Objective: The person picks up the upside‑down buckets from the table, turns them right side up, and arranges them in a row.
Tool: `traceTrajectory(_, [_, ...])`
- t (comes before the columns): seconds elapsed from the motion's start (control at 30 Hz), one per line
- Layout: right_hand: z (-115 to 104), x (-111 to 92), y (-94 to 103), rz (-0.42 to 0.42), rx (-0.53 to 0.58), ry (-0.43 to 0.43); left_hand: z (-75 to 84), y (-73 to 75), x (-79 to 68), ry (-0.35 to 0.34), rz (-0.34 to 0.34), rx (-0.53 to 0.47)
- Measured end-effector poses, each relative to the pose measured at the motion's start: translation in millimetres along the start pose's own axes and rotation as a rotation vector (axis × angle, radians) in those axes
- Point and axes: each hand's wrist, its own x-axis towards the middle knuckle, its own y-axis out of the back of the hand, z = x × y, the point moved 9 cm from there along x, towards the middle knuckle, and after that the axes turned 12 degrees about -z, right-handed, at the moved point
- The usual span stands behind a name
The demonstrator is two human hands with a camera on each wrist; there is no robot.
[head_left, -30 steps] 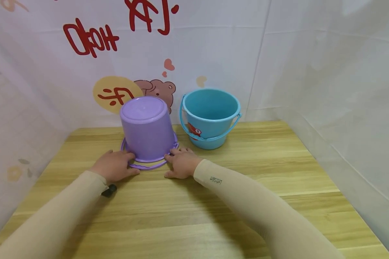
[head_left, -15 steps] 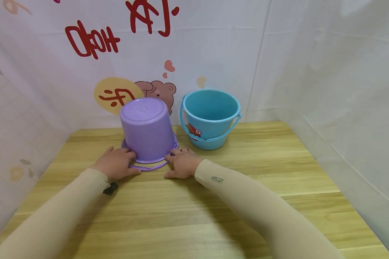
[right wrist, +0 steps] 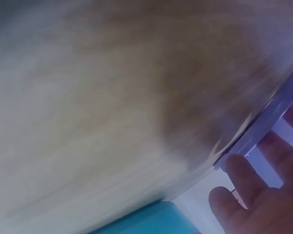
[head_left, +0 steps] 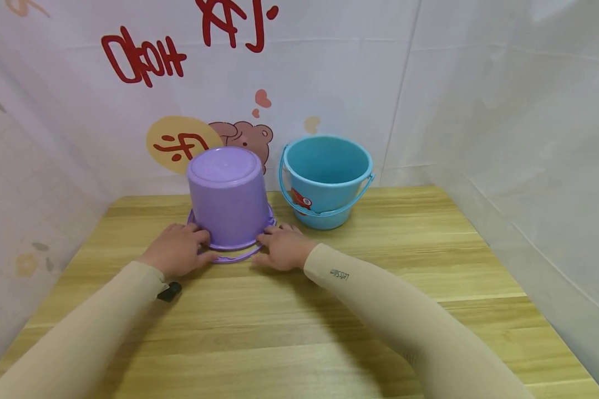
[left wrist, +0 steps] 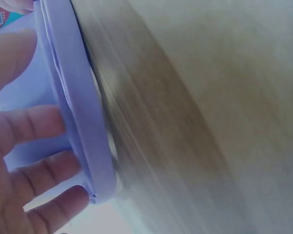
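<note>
An upside-down purple bucket (head_left: 227, 199) rests on the wooden table in the head view. Its purple handle (head_left: 232, 257) lies around the rim at the front. My left hand (head_left: 177, 252) touches the bucket's lower left side, thumb spread toward the handle. In the left wrist view its fingers (left wrist: 46, 170) lie on the wall near the rim, loosely extended. At the lower right side my right hand (head_left: 284, 248) touches near the rim and handle joint. The right wrist view shows its fingers (right wrist: 246, 180) spread against the rim. Part of the rim is hidden behind both hands.
An upright light-blue bucket (head_left: 326, 194) stands close to the right of the purple one, its handle hanging down in front. A printed white cloth (head_left: 329, 66) hangs behind the table (head_left: 279, 332). A small black object (head_left: 169, 291) shows beneath the left wrist.
Both buckets stay where they were. The thumbs have shifted slightly, closer to the purple handle and bucket. The head view has moved a little.
</note>
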Motion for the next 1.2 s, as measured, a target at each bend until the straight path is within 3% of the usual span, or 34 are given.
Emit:
traceTrajectory(0.37, [-3.1, -4.0, 19.2, 0.177, 0.009, 0.042, -4.0, 12.5, -2.6, -0.002, 0.157, -0.039])
traceTrajectory(0.73, [-1.4, -10.5, 36.0, 0.308, 0.084, 0.038, -6.4, 32.9, -11.5, 0.011, 0.37, -0.089])
traceTrajectory(1.2, [1.0, -18.9, 48.0, 0.441, 0.154, 0.05, -5.7, 42.6, -16.7, 0.007, 0.404, -0.129])
